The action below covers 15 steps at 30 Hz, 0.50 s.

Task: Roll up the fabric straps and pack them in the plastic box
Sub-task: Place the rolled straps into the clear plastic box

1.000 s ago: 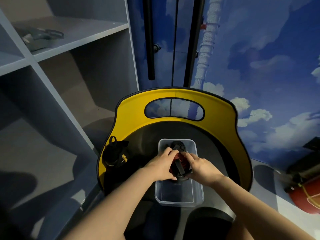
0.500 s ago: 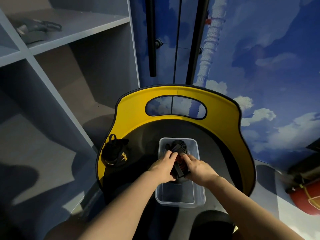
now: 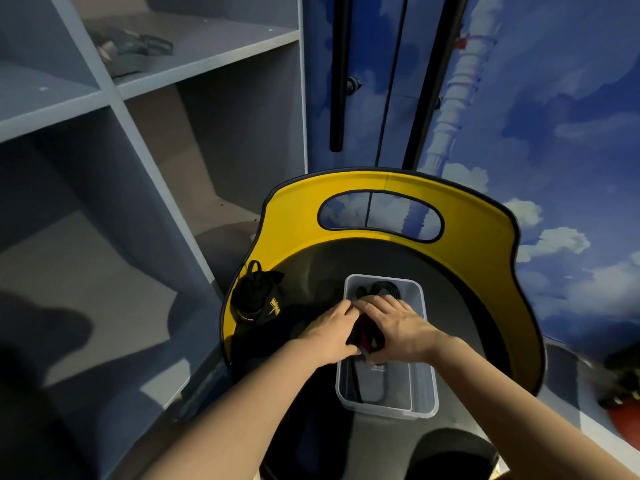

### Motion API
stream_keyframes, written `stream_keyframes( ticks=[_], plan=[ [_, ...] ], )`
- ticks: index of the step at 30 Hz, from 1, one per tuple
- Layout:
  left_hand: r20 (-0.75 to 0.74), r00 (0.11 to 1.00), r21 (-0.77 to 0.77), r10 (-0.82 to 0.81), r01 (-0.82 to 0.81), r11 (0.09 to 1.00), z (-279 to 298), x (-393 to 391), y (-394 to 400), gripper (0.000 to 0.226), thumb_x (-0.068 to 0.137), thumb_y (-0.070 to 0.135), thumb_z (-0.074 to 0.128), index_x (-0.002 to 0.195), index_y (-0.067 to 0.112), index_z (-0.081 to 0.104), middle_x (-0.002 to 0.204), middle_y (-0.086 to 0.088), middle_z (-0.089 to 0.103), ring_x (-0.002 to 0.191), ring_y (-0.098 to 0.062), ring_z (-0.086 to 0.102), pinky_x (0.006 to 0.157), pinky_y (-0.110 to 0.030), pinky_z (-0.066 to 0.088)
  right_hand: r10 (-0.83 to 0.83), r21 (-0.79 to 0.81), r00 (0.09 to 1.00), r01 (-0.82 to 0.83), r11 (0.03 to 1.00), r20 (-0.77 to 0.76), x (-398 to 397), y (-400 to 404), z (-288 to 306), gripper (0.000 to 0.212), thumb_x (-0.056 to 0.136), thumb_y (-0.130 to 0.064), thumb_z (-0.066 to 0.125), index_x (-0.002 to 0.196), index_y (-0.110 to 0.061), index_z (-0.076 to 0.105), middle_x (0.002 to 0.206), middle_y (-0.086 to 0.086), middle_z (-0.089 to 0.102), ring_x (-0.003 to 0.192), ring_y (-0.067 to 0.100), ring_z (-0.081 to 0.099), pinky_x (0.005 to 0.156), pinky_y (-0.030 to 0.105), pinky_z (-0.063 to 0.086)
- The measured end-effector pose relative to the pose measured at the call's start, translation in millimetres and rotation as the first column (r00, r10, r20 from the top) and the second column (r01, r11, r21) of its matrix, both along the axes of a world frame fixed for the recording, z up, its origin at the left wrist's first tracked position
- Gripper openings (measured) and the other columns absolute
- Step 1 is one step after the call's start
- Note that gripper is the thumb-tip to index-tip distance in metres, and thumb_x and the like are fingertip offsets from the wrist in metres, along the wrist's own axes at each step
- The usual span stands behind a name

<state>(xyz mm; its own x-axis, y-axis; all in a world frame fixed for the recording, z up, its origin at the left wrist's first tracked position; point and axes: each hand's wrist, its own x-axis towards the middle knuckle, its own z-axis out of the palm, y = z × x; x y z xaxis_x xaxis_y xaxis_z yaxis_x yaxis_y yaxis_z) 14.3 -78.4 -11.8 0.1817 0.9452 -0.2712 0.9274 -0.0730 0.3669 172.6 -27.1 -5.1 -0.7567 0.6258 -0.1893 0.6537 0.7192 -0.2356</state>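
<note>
Over the middle of the box [image 3: 420,407], a clear plastic tub standing on the dark seat of the chair [image 3: 467,306], both hands meet around a rolled strap [image 3: 365,336], red and black, which sits between the palms just above the box's open top. On the box's left side, the left hand [image 3: 330,336] curls its fingers round the roll, fingertips pointing toward the box's far end. From the box's right side, the right hand [image 3: 398,329] lies over the roll with its fingers bent across the top, touching the left hand's fingertips; it grasps the same strap, though how tightly cannot be told because the roll is mostly hidden. At the far end of the box, beyond the hands, lies another strap [image 3: 382,289], black and coiled, resting inside. Near the box's near end, a dark loop [image 3: 372,386] of strap hangs down inside from the roll toward the box floor. Left of the box, on the same seat, rests a black pouch [image 3: 256,299] with a yellow mark and a loop at its top. Behind the box rises the chair's yellow back with an oval cut-out. Farther left of the box stands a grey shelf [image 3: 207,57] holding a dark, blurred object on an upper board.
</note>
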Motion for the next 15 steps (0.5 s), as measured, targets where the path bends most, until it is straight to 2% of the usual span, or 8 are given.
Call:
stream_keyframes(
  ticks=[3, 5, 8, 11, 15],
  plan=[
    [-0.008, 0.999, 0.053, 0.038, -0.037, 0.998, 4.1, -23.7, -2.4, 0.058, 0.091, 0.030, 0.058, 0.141, 0.014, 0.033, 0.145, 0.000, 0.025, 0.132, -0.022, 0.036, 0.102, -0.036, 0.038, 0.039, -0.083, 0.999, -0.037, 0.996, 0.028, -16.6, 2.6, 9.2, 0.110, 0.065, -0.064, 0.069, 0.149, -0.029, 0.008, 0.152, -0.004, 0.020, 0.140, 0.019, 0.015, 0.116, 0.038, 0.011],
    [-0.004, 0.993, 0.063, 0.116, -0.115, 0.991, 4.2, -42.5, -3.8, 0.055, 0.092, 0.030, 0.057, 0.141, 0.017, 0.034, 0.143, 0.002, 0.028, 0.130, -0.021, 0.038, 0.101, -0.037, 0.041, 0.043, -0.101, 0.999, -0.040, 0.994, 0.028, -31.0, 3.3, 16.0, 0.107, 0.069, -0.067, 0.065, 0.150, -0.027, 0.007, 0.155, -0.003, 0.017, 0.143, 0.021, 0.011, 0.116, 0.037, 0.009],
    [-0.007, 0.958, 0.070, 0.285, -0.284, 0.956, 4.5, -72.2, -7.8, 0.047, 0.091, 0.030, 0.057, 0.133, 0.019, 0.040, 0.136, 0.000, 0.034, 0.125, -0.021, 0.042, 0.097, -0.036, 0.043, 0.029, -0.122, 1.000, -0.029, 0.992, -0.004, -57.1, 7.3, 17.1, 0.099, 0.074, -0.065, 0.062, 0.150, -0.024, 0.012, 0.155, 0.000, 0.019, 0.142, 0.024, 0.015, 0.115, 0.036, 0.013],
    [-0.046, 0.898, 0.073, 0.438, -0.434, 0.898, 4.5, -100.8, -14.9, 0.039, 0.091, 0.030, 0.058, 0.123, 0.014, 0.042, 0.129, -0.006, 0.042, 0.118, -0.024, 0.047, 0.090, -0.034, 0.046, 0.025, -0.149, 1.000, -0.027, 0.988, -0.014, -83.7, 16.8, 10.5, 0.095, 0.076, -0.060, 0.064, 0.149, -0.020, 0.017, 0.152, 0.004, 0.025, 0.139, 0.025, 0.022, 0.114, 0.037, 0.020],
    [-0.087, 0.788, -0.064, 0.609, -0.615, 0.786, -0.5, -131.3, -21.8, 0.057, 0.088, 0.033, 0.062, 0.130, 0.008, 0.033, 0.128, -0.014, 0.049, 0.117, -0.031, 0.053, 0.090, -0.040, 0.049, -0.013, -0.212, 0.999, 0.004, 0.977, -0.039, -122.2, 26.5, 0.0, 0.095, 0.075, -0.055, 0.068, 0.148, -0.020, 0.019, 0.152, 0.005, 0.025, 0.140, 0.027, 0.022, 0.113, 0.039, 0.025]
  ],
)
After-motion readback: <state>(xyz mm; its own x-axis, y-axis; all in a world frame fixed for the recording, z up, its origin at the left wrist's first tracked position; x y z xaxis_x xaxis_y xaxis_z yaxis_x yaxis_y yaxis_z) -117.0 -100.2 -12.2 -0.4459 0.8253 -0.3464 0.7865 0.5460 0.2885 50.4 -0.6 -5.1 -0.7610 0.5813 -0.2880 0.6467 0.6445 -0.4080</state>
